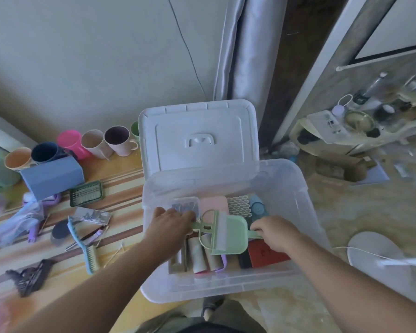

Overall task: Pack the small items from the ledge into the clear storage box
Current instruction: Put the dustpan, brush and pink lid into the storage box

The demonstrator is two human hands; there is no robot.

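The clear storage box (228,282) sits at the right end of the ledge (120,188), its white lid (197,138) propped up at the far side. Inside it I hold a green dustpan set (223,233): my left hand (172,223) grips its left handle, my right hand (273,233) pinches the right one. Cups (117,140), a blue box (52,176) and a brush (87,246) lie left on the ledge.

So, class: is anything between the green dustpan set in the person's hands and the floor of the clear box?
Yes. The green dustpan set hangs over the clear box, and cardboard rolls and a red item lie under it.
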